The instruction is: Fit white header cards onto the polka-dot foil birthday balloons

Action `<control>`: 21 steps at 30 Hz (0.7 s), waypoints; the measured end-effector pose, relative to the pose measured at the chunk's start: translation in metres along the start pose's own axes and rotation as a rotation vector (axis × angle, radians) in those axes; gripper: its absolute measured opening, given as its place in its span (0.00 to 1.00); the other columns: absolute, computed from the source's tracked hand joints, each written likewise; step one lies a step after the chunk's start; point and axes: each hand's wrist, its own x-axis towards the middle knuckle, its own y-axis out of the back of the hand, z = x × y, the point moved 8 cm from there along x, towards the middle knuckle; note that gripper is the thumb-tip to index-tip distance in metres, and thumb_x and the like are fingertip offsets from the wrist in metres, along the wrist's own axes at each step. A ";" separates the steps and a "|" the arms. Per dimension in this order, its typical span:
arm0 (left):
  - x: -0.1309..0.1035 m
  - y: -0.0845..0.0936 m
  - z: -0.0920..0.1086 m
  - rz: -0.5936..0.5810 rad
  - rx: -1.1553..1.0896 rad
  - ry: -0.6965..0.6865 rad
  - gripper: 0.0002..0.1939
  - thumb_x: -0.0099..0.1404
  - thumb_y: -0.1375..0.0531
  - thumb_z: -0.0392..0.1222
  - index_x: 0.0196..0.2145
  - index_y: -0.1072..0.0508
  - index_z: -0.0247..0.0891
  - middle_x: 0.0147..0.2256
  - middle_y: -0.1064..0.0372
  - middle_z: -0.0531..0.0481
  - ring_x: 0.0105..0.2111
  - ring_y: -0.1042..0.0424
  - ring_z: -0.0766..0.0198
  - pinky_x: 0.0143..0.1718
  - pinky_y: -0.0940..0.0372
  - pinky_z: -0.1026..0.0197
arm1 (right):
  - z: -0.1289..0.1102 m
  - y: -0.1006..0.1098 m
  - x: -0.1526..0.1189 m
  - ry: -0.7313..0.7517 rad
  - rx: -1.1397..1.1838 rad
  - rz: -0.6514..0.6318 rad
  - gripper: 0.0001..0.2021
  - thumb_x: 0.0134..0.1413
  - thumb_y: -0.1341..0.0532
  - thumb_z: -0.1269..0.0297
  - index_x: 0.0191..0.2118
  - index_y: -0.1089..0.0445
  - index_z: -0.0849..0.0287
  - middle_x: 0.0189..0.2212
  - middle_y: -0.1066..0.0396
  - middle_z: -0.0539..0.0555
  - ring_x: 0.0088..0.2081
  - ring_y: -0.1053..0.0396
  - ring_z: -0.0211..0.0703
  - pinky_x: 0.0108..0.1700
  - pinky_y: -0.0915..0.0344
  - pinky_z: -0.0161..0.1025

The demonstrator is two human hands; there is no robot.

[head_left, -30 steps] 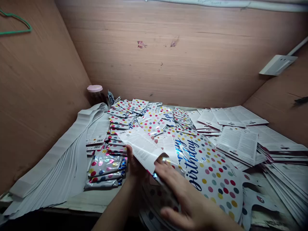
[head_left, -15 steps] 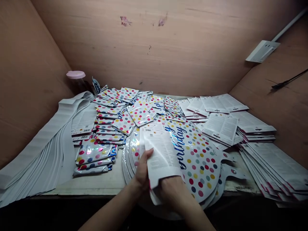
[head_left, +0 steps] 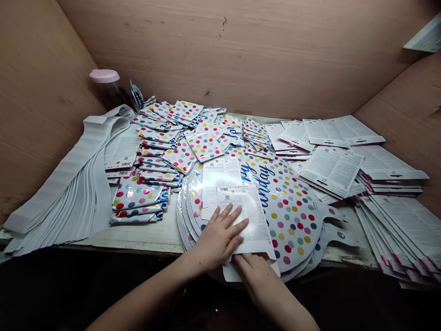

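Note:
A white printed sleeve (head_left: 253, 220) lies on round dotted foil sheets (head_left: 292, 220) with blue lettering. My left hand (head_left: 220, 236) is spread flat on top of the sleeve, fingers apart. At the sleeve's near opening is my right hand (head_left: 255, 271); its fingertips are hidden inside, under the top panel, so their grip cannot be made out. A flap of the sleeve sticks out below the right hand's fingers. Another white printed card (head_left: 220, 174) lies flat just beyond, partly under the sleeve.
Folded dotted packets (head_left: 138, 195) are piled at the left and back. Long white strips (head_left: 69, 184) fan out at the far left. White printed sleeves (head_left: 399, 225) are stacked on the right. A jar with a pink lid (head_left: 104, 76) stands at the back left, before wooden walls (head_left: 241, 59).
My left hand has gone from gripping the sleeve's left edge to lying spread on it. The sleeve now lies flatter, uncovering the card beyond. The view has tilted down.

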 end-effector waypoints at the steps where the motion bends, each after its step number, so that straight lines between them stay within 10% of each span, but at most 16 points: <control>1: -0.001 -0.009 0.000 -0.093 0.048 -0.015 0.25 0.69 0.45 0.47 0.63 0.40 0.52 0.67 0.52 0.44 0.68 0.58 0.46 0.65 0.62 0.35 | -0.001 0.006 -0.005 0.014 0.033 0.027 0.19 0.59 0.49 0.77 0.53 0.34 0.59 0.46 0.28 0.59 0.44 0.28 0.50 0.45 0.30 0.45; 6: 0.001 -0.017 -0.008 -0.106 0.147 -0.002 0.25 0.68 0.43 0.46 0.62 0.38 0.52 0.69 0.60 0.44 0.69 0.64 0.45 0.65 0.65 0.35 | 0.028 0.047 -0.029 -0.110 0.264 0.312 0.09 0.65 0.46 0.71 0.44 0.30 0.55 0.38 0.28 0.55 0.41 0.28 0.43 0.42 0.29 0.37; 10: -0.001 -0.026 0.003 -0.157 0.138 -0.093 0.17 0.70 0.44 0.43 0.55 0.29 0.57 0.65 0.46 0.48 0.68 0.58 0.48 0.65 0.65 0.34 | 0.057 0.048 -0.035 -0.241 0.196 0.553 0.06 0.63 0.43 0.68 0.42 0.29 0.56 0.36 0.34 0.55 0.39 0.32 0.45 0.39 0.30 0.42; 15: -0.010 -0.026 0.015 -0.180 0.141 -0.124 0.19 0.71 0.48 0.41 0.57 0.31 0.50 0.63 0.42 0.46 0.67 0.52 0.50 0.66 0.61 0.37 | 0.061 0.032 -0.034 -0.255 0.267 0.565 0.07 0.63 0.44 0.70 0.37 0.28 0.56 0.35 0.36 0.55 0.40 0.34 0.45 0.41 0.32 0.44; 21: -0.012 -0.018 0.024 -0.254 0.002 -0.124 0.43 0.53 0.34 0.62 0.62 0.36 0.44 0.66 0.50 0.40 0.67 0.56 0.39 0.66 0.69 0.36 | 0.062 0.030 -0.032 -0.246 0.278 0.521 0.06 0.63 0.44 0.70 0.37 0.30 0.56 0.33 0.36 0.53 0.38 0.35 0.45 0.42 0.33 0.46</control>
